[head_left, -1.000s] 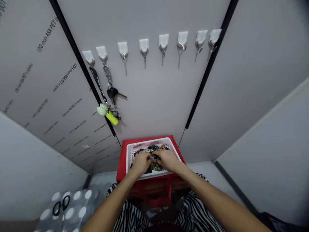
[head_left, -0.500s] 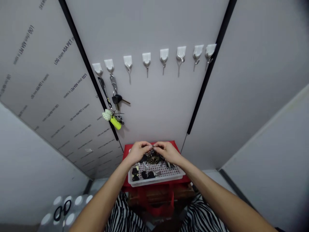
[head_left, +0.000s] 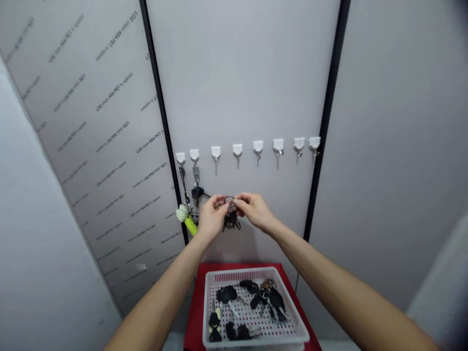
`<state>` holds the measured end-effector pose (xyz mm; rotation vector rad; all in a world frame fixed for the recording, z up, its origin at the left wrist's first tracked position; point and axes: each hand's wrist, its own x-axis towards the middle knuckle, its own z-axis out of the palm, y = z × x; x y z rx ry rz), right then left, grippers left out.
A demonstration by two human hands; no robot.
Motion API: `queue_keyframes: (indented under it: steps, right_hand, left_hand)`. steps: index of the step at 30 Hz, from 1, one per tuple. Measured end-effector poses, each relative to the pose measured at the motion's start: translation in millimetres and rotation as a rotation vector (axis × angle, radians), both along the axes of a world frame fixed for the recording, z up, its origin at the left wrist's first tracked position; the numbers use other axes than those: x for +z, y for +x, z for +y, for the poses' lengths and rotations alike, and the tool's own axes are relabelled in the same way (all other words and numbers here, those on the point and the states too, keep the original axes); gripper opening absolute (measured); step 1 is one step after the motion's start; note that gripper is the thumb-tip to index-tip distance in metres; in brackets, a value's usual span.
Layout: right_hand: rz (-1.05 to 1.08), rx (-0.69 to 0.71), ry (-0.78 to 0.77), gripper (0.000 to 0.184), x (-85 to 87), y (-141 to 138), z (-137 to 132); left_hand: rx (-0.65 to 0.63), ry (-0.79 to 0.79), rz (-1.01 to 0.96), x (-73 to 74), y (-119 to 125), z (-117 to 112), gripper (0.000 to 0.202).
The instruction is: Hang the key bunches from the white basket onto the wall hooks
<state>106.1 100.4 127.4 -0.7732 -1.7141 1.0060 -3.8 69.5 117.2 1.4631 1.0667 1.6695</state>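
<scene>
Between my two hands a bunch of keys (head_left: 231, 220) hangs from a thin metal ring, in front of the wall and above the basket. My left hand (head_left: 212, 217) pinches the ring's left side, and my right hand (head_left: 254, 208) pinches its right side. The keys dangle below the fingertips; their exact number is hard to make out. Just left of my left hand, a black car key (head_left: 197, 192) on a metal clip hangs from the second hook. From the first hook hangs a black strap with a yellow-green cylinder (head_left: 190, 226) and a pale knotted charm (head_left: 182, 213).
Several white adhesive hooks (head_left: 258, 146) form a row on the grey wall panel (head_left: 248, 73). Black strips (head_left: 331, 97) edge the panel. Below, a white perforated basket (head_left: 256, 344) holding several black keys (head_left: 226, 293) stands on a red surface (head_left: 195, 312).
Both hands have risen from the basket with the bunch of keys, toward the wall below the hooks. The view has tilted up, so the hooks appear lower and the basket is uncovered.
</scene>
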Motion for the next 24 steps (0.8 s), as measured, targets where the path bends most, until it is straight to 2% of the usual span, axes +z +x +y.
queue_keyframes:
  steps: [2,5,9,13,16,19,24]
  right_hand:
    - [0.066,-0.026,-0.005,0.009,20.3,-7.8,4.4]
    - [0.122,-0.037,0.016,0.008,44.5,-18.9,10.2]
    - [0.148,-0.082,0.046,0.007,69.0,-32.1,15.9]
    - [0.158,-0.157,0.028,0.007,84.0,-41.4,21.5]
    - [0.107,-0.207,-0.002,0.007,84.0,-45.3,27.5]
    - [0.027,-0.243,-0.016,0.008,75.8,-47.6,36.0]
    - [-0.044,-0.305,0.086,0.014,62.8,-47.6,47.5]
  left_hand:
    - [0.043,0.067,-0.014,20.9,-1.4,2.5,0.022]
    - [0.13,0.147,-0.01,43.4,-6.2,10.2,0.023]
    - [0.258,0.21,0.038,65.4,-15.0,26.6,0.018]
    - [0.339,0.219,0.103,80.6,-21.4,41.2,0.019]
    - [0.353,0.165,0.163,81.5,-25.0,48.4,0.023]
    - [0.341,0.086,0.211,74.9,-28.2,52.8,0.024]
    - [0.296,0.066,0.194,60.9,-30.0,49.0,0.025]
